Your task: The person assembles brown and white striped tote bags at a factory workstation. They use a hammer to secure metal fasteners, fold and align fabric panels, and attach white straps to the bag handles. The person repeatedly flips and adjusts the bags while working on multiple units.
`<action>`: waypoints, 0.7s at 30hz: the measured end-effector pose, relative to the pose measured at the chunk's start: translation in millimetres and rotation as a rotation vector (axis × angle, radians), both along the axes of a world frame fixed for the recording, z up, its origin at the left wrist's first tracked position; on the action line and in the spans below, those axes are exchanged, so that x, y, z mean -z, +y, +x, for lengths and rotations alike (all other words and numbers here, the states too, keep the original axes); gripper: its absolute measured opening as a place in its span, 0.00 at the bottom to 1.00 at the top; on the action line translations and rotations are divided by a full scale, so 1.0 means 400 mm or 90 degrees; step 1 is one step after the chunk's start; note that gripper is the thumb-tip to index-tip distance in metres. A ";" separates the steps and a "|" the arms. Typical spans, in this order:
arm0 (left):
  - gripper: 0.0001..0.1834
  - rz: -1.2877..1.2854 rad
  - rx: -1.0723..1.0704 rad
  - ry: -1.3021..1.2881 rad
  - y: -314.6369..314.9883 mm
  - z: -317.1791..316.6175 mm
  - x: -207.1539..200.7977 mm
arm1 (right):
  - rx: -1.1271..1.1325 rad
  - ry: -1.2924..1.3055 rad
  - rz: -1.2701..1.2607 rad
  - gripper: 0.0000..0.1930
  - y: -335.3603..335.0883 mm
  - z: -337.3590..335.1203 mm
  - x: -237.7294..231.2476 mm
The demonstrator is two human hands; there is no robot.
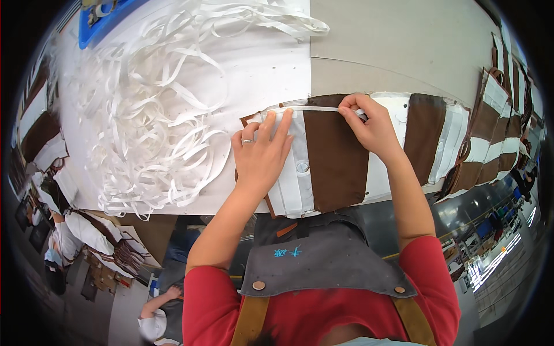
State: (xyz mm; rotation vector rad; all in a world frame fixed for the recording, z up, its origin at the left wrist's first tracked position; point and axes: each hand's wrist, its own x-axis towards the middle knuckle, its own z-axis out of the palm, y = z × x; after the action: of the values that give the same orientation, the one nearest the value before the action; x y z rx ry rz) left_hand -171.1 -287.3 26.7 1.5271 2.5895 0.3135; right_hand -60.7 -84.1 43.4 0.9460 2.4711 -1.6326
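Note:
Brown and white striped fabric panels point(336, 167) lie on the table in front of me. A narrow white tape point(320, 108) runs along their far edge. My left hand point(262, 147) rests on the left white part, fingers stretched out and pressing near the tape's left end; a ring sits on one finger. My right hand point(369, 124) is closed, thumb and fingers pinching the tape over the brown stripe's far right corner. A clear round disc point(302, 167) shows on the white part beside my left hand.
A large tangled heap of white tape point(156, 121) covers the table's left side. A blue tray point(104, 22) stands at the far left. More striped panels point(490, 135) hang at the right edge. Another person's arm point(158, 303) appears at the lower left.

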 end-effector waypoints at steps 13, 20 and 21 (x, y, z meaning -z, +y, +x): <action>0.29 0.026 0.093 -0.063 0.066 0.067 0.009 | 0.027 -0.007 0.099 0.04 -0.014 -0.022 0.014; 0.31 -0.015 0.082 -0.065 0.070 0.072 0.013 | -0.053 0.005 0.161 0.03 0.057 0.028 -0.053; 0.31 -0.018 0.083 -0.067 0.070 0.074 0.013 | -0.053 0.005 0.183 0.04 0.072 0.044 -0.053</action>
State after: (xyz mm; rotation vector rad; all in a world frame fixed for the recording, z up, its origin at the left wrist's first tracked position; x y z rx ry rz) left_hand -141.6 -259.5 21.4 1.6154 2.3912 0.3323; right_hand -43.1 -55.4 64.8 0.8479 2.7595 -1.2823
